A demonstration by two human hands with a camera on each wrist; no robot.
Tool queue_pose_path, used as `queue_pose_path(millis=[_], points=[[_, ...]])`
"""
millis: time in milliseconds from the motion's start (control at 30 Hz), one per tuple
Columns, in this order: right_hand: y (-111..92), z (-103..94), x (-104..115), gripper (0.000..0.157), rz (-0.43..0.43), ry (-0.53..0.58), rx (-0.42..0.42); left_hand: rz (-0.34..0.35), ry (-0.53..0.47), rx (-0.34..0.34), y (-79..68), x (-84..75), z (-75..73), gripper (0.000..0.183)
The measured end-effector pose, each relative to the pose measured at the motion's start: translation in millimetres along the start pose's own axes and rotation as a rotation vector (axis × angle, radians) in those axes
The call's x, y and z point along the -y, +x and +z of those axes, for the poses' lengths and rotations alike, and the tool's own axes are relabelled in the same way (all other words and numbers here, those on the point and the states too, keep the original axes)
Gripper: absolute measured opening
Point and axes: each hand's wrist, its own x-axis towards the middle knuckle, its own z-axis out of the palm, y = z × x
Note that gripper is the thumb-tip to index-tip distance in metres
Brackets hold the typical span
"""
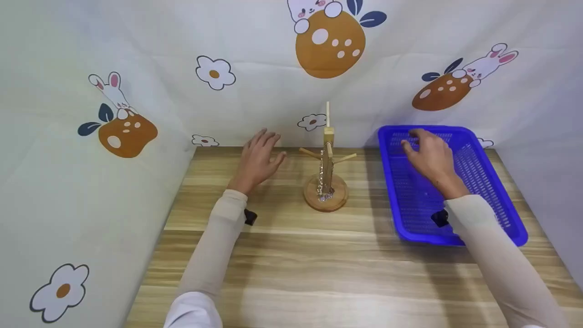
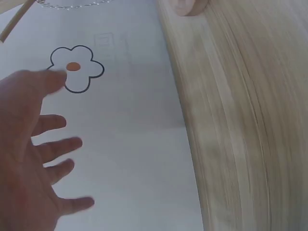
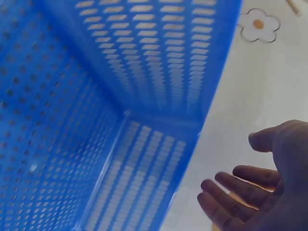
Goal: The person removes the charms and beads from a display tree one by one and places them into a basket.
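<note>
A wooden stand [image 1: 329,177] with several pegs rises from a round base in the middle of the table. Silvery beaded chains [image 1: 321,175] hang along its post, their lower ends on the base. To the left of the stand, my left hand [image 1: 258,160] is held in the air with its fingers spread and nothing in them; the left wrist view shows the same hand [image 2: 33,154]. My right hand [image 1: 432,157] hovers over the blue plastic basket [image 1: 395,200], fingers loosely bent and holding nothing. In the right wrist view the hand [image 3: 269,178] appears beside the basket wall [image 3: 154,53].
The wood-grain table [image 1: 291,273] ends at a pale cloth backdrop [image 1: 255,105] printed with rabbits, fruit and flowers, close behind the stand and basket. The basket occupies the table's right side. A small tag-like spot [image 1: 426,194] shows on its floor.
</note>
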Motion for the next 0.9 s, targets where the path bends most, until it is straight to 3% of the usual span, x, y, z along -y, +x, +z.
queue_pose_path(millis=[200,400,667,900], points=[[-1.4,5.7,26.2,0.03,-0.079,0.12,-0.034,0.025,-0.182,-0.138,-0.3,-7.2,-2.1,0.027],[-3.4,7.8,54.7,0.021,-0.145,0.228,-0.046,0.039,-0.331,-0.229,-0.6,-20.7,-7.1,0.017],[-7.0,9.1,95.5,0.012,-0.254,0.293,-0.082,0.11,-0.493,-0.284,-0.7,-39.6,-12.5,0.016],[-10.4,9.5,128.1,0.012,-0.29,0.372,-0.037,0.132,-0.615,-0.296,-2.3,-49.8,-7.6,0.015]])
